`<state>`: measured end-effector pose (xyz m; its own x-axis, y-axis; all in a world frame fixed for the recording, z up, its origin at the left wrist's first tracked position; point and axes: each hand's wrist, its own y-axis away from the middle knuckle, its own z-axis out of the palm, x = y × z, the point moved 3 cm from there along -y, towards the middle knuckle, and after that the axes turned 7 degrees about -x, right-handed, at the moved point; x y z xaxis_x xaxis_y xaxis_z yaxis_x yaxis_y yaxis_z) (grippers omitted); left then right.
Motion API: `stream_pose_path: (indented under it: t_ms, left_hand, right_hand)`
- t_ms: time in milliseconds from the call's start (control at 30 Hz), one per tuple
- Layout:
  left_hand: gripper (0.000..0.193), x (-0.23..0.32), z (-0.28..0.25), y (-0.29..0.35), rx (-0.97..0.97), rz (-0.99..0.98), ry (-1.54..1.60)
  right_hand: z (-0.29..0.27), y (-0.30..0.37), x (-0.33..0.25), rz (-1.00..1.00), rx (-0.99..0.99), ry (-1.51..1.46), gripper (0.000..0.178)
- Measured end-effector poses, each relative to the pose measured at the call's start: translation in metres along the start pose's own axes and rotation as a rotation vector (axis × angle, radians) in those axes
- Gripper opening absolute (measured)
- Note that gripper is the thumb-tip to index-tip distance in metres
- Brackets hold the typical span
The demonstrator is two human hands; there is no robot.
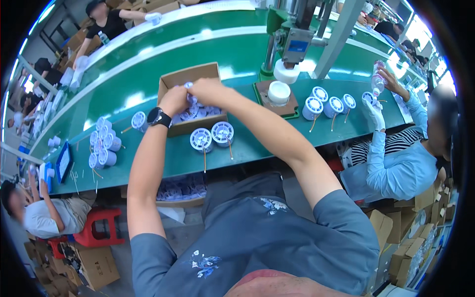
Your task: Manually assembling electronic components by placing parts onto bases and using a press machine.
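Over an open cardboard box (190, 74), my left hand (174, 100) and my right hand (209, 92) meet, fingers closed. A small white plastic part (188, 85) shows between the fingertips, its shape mostly covered. Beneath the hands, several pale plastic pieces (198, 114) lie in the box. A dark watch (159, 117) is on my left wrist. Two round white slotted plastic housings (201, 139), each with a thin wire hanging down, stand just before the box. Another such housing (139, 121) lies tilted at its left side.
A bench press (297, 44) stands right of the box, a white round piece (279, 92) on its base. Several housings (313, 107) stand beyond it; more are stacked left (105, 143). At right a person (396, 168) holds a clear bottle (378, 79). The green table (237, 158) curves around.
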<state>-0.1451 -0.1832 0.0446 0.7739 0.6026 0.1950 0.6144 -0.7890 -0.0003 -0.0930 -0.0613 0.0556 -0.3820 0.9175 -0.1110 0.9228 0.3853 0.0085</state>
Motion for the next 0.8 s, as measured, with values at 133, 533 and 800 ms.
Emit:
stream_pose_path:
  t_ms: [133,533,800]
  left_hand:
    - [0.033,-0.015,0.006,-0.008,-0.077,-0.071,-0.105]
    - [0.028,0.076,0.031,0.163,0.637,-0.225,0.504]
    - [0.032,0.07,0.061,0.174,0.617,-0.354,0.899]
  right_hand:
    - [0.051,-0.036,0.012,-0.025,0.117,-0.049,0.019]
    - [0.045,-0.027,0.002,0.052,-0.006,-0.058,0.022]
    - [0.024,-0.012,-0.01,0.086,0.077,-0.087,0.021]
